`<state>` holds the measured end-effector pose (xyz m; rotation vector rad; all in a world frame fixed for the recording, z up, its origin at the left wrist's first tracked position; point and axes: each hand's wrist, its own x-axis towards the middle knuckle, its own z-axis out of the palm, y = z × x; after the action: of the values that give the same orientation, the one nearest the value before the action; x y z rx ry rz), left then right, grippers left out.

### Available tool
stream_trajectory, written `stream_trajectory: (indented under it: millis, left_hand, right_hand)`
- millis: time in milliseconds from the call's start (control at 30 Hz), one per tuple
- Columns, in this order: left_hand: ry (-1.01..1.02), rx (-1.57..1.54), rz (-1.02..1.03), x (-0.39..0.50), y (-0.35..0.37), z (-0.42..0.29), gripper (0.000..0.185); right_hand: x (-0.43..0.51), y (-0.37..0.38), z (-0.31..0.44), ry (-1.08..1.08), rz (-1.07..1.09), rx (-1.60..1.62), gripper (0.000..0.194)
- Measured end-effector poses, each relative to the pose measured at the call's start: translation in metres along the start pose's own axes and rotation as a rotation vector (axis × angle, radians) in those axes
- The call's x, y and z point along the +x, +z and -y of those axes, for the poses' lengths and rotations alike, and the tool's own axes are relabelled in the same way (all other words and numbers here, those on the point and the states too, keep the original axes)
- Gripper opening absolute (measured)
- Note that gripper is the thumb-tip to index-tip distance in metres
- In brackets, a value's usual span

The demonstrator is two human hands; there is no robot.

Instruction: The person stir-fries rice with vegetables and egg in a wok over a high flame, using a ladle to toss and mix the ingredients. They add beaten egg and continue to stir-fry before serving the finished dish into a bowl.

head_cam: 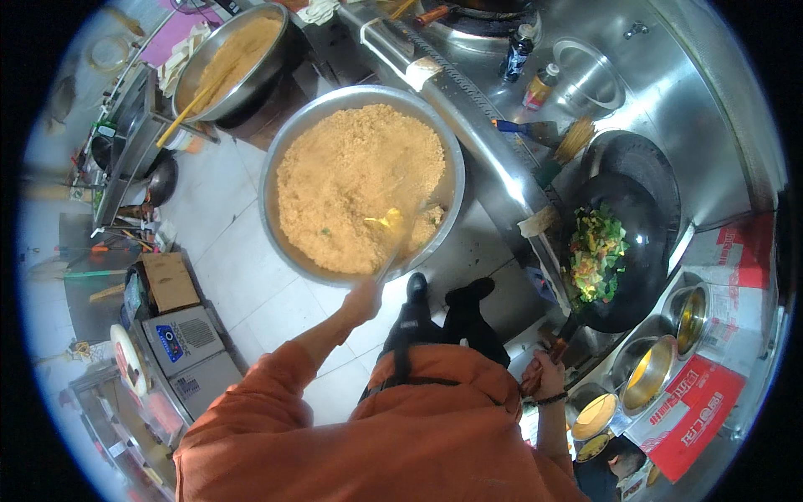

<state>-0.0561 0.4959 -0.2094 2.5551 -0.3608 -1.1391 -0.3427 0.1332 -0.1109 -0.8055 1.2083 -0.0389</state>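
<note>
Below my left hand's reach lies a large metal bowl (270, 207) heaped with tan, crumbly grain-like food (351, 182). My left hand (364, 301) grips the handle of a metal ladle or spatula (401, 241), whose blurred head is in the food at the bowl's near right side, beside a yellow piece. On the right, my right hand (544, 375) is closed around the wooden handle of a black wok (646, 257). Chopped green leaves with yellow and reddish bits (597, 254) lie in the wok's left part.
A second metal bowl (285, 37) with a yellow stick leans at upper left. Bottles (541, 86), a brush (574, 139) and a metal basin (618, 94) are on the steel counter. Small metal bowls (649, 376) and a red-white carton (696, 414) stand right. A person's head shows at lower right.
</note>
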Motion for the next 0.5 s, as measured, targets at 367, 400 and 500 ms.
stream_trajectory:
  millis: [367, 400, 500]
  left_hand:
    - [-0.193, -0.209, 0.25, -0.055, -0.073, 0.038, 0.054]
    - [-0.206, -0.289, 0.248, -0.052, -0.087, 0.053, 0.053]
    - [-0.287, -0.465, 0.35, -0.042, -0.117, 0.095, 0.054]
  right_hand:
    - [-0.001, 0.013, 0.011, 0.067, -0.208, -0.122, 0.024]
    - [-0.005, 0.015, 0.017, 0.113, -0.214, -0.166, 0.025]
    - [-0.026, 0.019, 0.036, -0.081, -0.271, -0.291, 0.026]
